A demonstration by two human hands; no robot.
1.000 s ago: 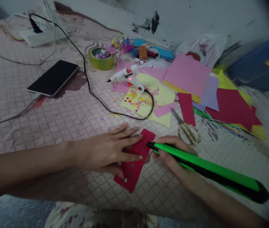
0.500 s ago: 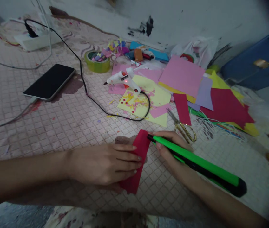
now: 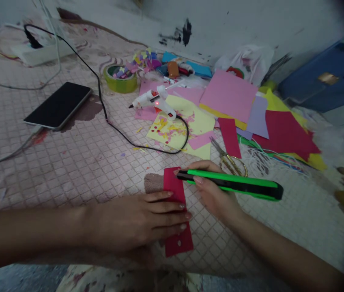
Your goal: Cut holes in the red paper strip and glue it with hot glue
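Observation:
A narrow red paper strip (image 3: 173, 182) lies on the patterned tablecloth. Across its middle my left hand (image 3: 135, 221) rests flat, fingers stretched out, pressing it down. A small pale spot, perhaps a hole, shows near the strip's lower end. My right hand (image 3: 217, 198) grips a green and black utility knife (image 3: 235, 182), its black nose over the strip's upper right edge. I cannot make out the blade itself. Just beyond the right hand are gold-handled scissors (image 3: 231, 160), lying on the cloth.
A white glue gun (image 3: 156, 101) with a red light rests on paper sheets, its black cord looping towards a power strip (image 3: 41, 52). A tablet or phone (image 3: 59, 105) charges at left. Green tape (image 3: 120, 81), coloured sheets (image 3: 229, 95) and white string (image 3: 275, 162) lie farther back.
The red strip has turned from slanted to nearly upright in view, with my left hand still on it. The knife has swung flatter, and its nose has moved left over the strip.

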